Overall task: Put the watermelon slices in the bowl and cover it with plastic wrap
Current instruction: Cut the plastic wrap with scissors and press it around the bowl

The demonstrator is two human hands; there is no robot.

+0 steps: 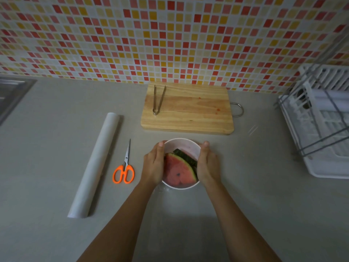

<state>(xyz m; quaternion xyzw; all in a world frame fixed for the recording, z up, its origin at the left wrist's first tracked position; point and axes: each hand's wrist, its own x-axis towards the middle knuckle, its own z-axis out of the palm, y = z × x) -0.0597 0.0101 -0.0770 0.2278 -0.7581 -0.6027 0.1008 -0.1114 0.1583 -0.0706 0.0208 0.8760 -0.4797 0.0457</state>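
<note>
Watermelon slices [179,170] lay in bowl [188,146] on counter [56,148]. Left hand [154,167], right hand [207,165]: fingers pressed flat against bowl sides, likely smoothing wrap. Film barely visible. Next likely: check seal around rim.

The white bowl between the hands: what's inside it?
The white bowl holds watermelon slices, red flesh up with dark green rind behind. The left hand and right hand cup its sides, hiding the outer walls; the bottom is covered.

Dim grey surface [56,129] below red, yellow, white mosaic-tiled wall [170,35]; white dish rack [321,129] at right; perhaps a sink [11,95] far left.
</note>
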